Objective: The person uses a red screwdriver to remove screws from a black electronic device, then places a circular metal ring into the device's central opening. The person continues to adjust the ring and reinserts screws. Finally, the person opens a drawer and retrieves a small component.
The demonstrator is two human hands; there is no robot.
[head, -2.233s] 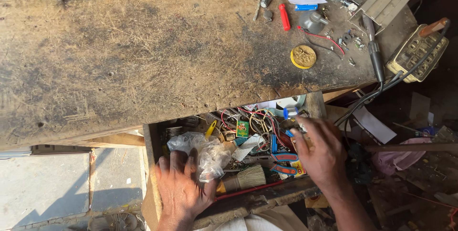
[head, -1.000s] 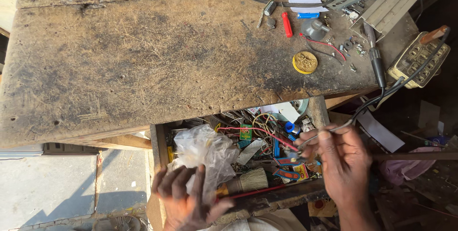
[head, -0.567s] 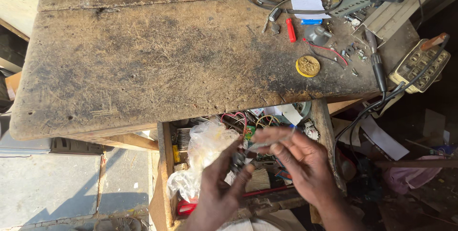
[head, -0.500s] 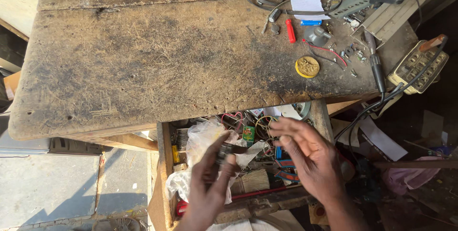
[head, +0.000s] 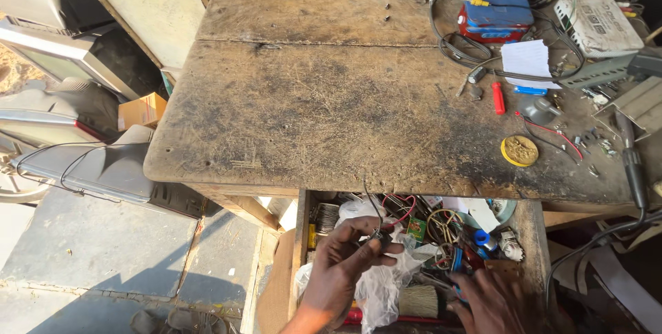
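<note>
**Small wired part lifted out of the open drawer**

Far left, beside the bench: grey casings (head: 103, 162) of old sets and a small cardboard box (head: 141, 110) on the ground. Not involved.

Change since half a second ago: both hands were then close together over the drawer, fingers spread above the clear plastic bag (head: 383, 286). Now they are apart. The left hand (head: 341, 268) has come up to the drawer's left half and pinches a small dark component (head: 378, 235) between thumb and fingertips; a thin dark wire (head: 371, 206) rises from it past the edge of the worn wooden table (head: 310, 106). Judgement: the sorting has yielded one piece, picked clear of the clutter.

Left hand pose: palm turned toward the body, fingers curled, wrist rising from the lower frame edge. Grip closed on the component, which sits just above the bag and clear of the drawer's contents.

Open drawer (head: 300, 237): coils of wire, a brush (head: 419, 301), small coloured parts.

The right hand (head: 486, 299) is low in the drawer's right half, back of hand up, fingers down among the parts. Whether it grasps anything I cannot tell; the fingertips are buried.

Tabletop right: red screwdriver (head: 498, 97), round yellow tin (head: 519, 150), blue-and-red battery pack (head: 496, 18), white paper (head: 527, 62).
</note>
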